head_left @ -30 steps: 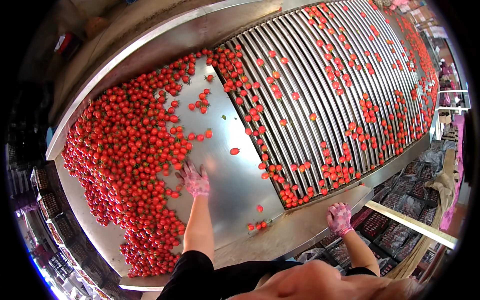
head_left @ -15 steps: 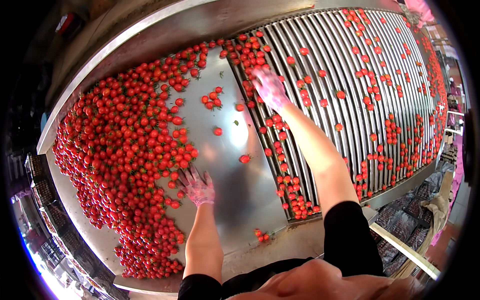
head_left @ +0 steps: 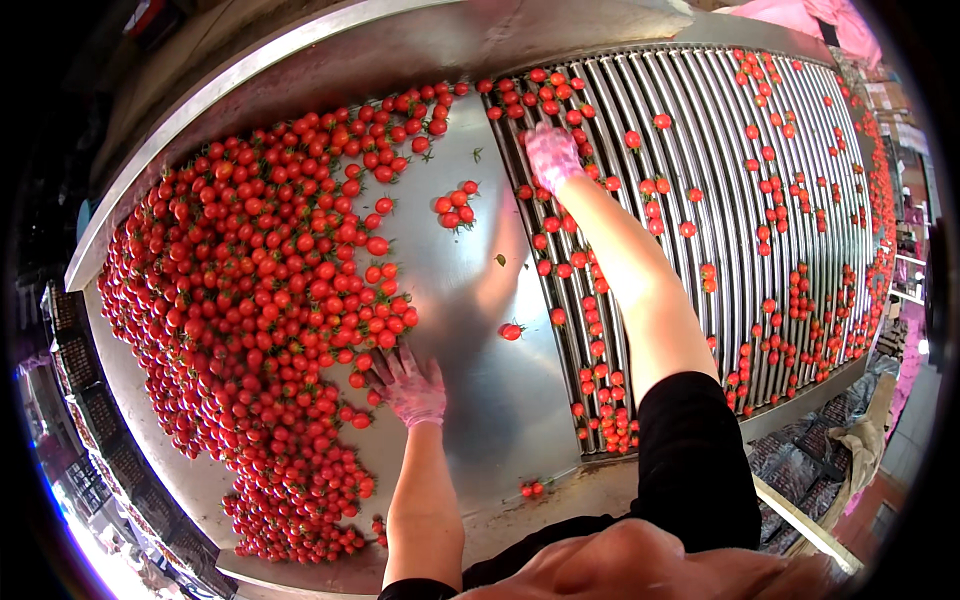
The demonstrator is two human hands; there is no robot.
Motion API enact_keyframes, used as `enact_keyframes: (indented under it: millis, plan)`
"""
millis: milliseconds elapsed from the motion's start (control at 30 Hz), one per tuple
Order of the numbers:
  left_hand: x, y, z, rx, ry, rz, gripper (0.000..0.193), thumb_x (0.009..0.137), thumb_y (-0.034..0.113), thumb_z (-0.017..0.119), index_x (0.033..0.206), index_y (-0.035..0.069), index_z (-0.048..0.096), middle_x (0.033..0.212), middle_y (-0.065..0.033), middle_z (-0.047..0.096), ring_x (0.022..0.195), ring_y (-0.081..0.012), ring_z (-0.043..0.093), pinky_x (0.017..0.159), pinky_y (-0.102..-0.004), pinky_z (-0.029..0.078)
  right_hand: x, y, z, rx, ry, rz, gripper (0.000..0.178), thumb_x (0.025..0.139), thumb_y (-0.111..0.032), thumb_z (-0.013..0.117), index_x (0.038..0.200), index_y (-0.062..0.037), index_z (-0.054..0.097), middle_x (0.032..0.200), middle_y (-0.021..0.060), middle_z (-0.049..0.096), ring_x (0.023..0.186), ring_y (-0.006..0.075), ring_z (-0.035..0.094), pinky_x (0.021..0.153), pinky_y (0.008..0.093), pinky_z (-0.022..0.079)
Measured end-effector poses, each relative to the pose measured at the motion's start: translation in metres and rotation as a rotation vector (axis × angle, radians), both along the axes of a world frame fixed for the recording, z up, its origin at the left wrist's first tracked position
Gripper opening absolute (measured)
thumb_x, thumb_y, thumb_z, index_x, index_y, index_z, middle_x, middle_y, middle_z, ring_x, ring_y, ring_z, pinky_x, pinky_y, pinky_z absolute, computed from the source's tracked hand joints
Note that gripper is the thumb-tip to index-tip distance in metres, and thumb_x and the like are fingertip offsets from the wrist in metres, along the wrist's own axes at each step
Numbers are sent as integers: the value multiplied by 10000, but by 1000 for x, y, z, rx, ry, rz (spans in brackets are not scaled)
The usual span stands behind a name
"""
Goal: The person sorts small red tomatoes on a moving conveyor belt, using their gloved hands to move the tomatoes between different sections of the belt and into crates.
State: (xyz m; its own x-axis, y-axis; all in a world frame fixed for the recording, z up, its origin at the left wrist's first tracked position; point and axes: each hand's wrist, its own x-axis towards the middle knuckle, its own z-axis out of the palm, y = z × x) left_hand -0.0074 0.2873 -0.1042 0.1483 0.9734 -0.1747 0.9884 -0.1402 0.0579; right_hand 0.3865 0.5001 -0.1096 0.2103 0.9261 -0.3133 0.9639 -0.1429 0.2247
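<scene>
The person's two hands are well apart, each in a pink patterned glove. The left hand [head_left: 410, 390] lies palm down with its fingers spread, gripping nothing that shows; its fingertips are at the edge of a big heap of red tomatoes [head_left: 270, 280], which spreads out to the left of it and ahead of it. Under that hand and to its right is a smooth metal tray [head_left: 490, 410], mostly bare there. The right hand [head_left: 553, 157] is farther forward, over the near end of a bed of metal rollers [head_left: 733, 235], among loose tomatoes; its back faces up, and whether its fingers are closed on any tomato cannot be told. Between the two hands, on the tray, lie a small cluster [head_left: 457, 206] of tomatoes, a leaf [head_left: 500, 259] and a single tomato [head_left: 511, 331]. More tomatoes dot the rollers to the right of the right hand, and a denser group [head_left: 610, 415] sits in the roller corner beside the right forearm, nearer the body than the right hand. A high metal wall [head_left: 400, 50] runs along beyond both hands. Dark crates [head_left: 85, 375] stand well to the left of the left hand, past the heap.
</scene>
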Motion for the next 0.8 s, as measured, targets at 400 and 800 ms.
enact_keyframes:
  millis: [400, 800]
  plan:
    - [3, 1, 6, 73, -1, -24, 609, 891, 362, 580, 1392, 33, 472, 1412, -189, 454, 1397, -386, 332, 1165, -571, 212, 24, -224, 24, 192, 458, 66, 418, 943, -17, 498, 1344, -130, 531, 1326, 98, 542, 1066, 284, 615, 859, 340, 558]
    - [-5, -5, -3, 77, 63, -15, 635, 925, 390, 542, 1460, 82, 398, 1454, -158, 402, 1450, -371, 246, 1174, -570, 181, 13, -181, 37, -94, -134, 114, 398, 1041, -160, 401, 1423, -232, 487, 1551, 67, 358, 1439, 377, 280, 1199, 508, 264]
